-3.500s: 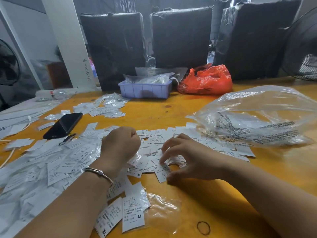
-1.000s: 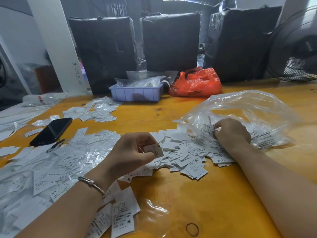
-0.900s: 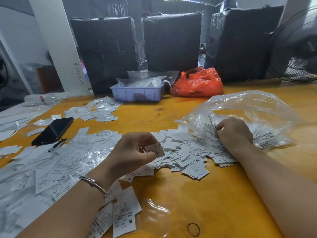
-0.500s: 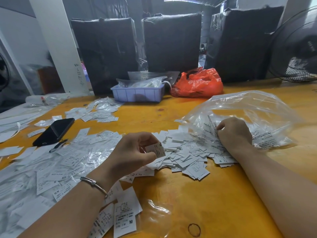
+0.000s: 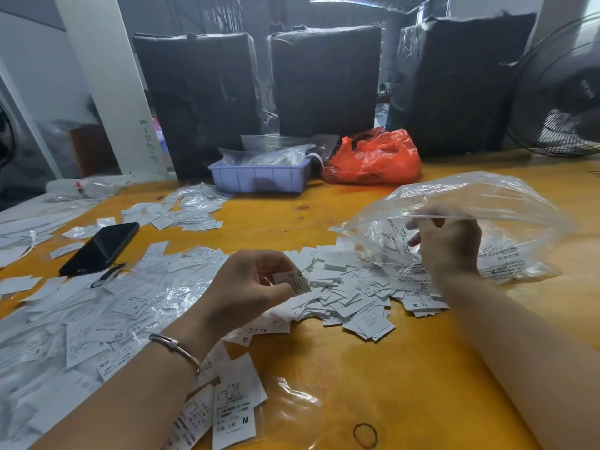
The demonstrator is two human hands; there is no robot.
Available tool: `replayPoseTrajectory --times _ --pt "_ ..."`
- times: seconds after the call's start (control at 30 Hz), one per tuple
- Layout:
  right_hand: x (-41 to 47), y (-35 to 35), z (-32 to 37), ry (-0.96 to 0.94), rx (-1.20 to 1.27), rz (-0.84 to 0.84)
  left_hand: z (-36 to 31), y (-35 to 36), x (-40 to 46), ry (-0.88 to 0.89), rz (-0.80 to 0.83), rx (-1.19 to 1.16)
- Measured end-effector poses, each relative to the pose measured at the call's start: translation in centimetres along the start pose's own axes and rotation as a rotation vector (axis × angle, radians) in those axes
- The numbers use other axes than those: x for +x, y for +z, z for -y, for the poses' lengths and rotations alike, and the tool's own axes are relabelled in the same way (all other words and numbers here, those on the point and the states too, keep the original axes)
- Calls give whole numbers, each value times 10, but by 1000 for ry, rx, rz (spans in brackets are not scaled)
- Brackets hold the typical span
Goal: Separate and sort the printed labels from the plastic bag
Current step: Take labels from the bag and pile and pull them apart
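A clear plastic bag (image 5: 493, 199) with printed text lies at the right of the yellow table (image 5: 373, 368). Loose white printed labels (image 5: 350, 297) spill in a pile from its mouth. My right hand (image 5: 449, 245), motion-blurred with curled fingers, is raised at the mouth and holds up the bag's upper lip. My left hand (image 5: 246, 287), with a bracelet on the wrist, pinches a single small label (image 5: 294, 280) between thumb and fingers, just left of the pile. Sorted labels marked S, XS and XL (image 5: 97, 323) cover the left side. More labels marked M (image 5: 237, 407) lie near the front edge.
A black phone (image 5: 100, 248) lies among the labels at left. At the back stand a blue tray (image 5: 259, 181) holding clear bags, a red plastic bag (image 5: 373, 157) and black wrapped bundles (image 5: 201, 92). A fan (image 5: 565, 92) stands back right. A rubber band (image 5: 365, 435) lies near the front.
My right hand has lifted off the label pile and raised the bag's upper lip, opening its mouth wider. My left hand has stayed in place with its label.
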State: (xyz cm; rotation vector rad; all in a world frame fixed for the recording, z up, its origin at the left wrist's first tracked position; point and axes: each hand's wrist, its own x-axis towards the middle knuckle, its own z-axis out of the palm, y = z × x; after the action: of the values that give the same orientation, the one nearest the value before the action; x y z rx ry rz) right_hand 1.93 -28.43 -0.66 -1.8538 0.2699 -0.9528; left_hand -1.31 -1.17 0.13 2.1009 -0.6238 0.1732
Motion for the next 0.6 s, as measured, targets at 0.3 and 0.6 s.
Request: replayPoseTrajectory --times 0.3,0.6 --pt "-35 11 35 467 503 779 0 -4 3 -121 -32 -179" --pt "-48 11 48 315 603 931 -5 -2 2 -168 128 -577"
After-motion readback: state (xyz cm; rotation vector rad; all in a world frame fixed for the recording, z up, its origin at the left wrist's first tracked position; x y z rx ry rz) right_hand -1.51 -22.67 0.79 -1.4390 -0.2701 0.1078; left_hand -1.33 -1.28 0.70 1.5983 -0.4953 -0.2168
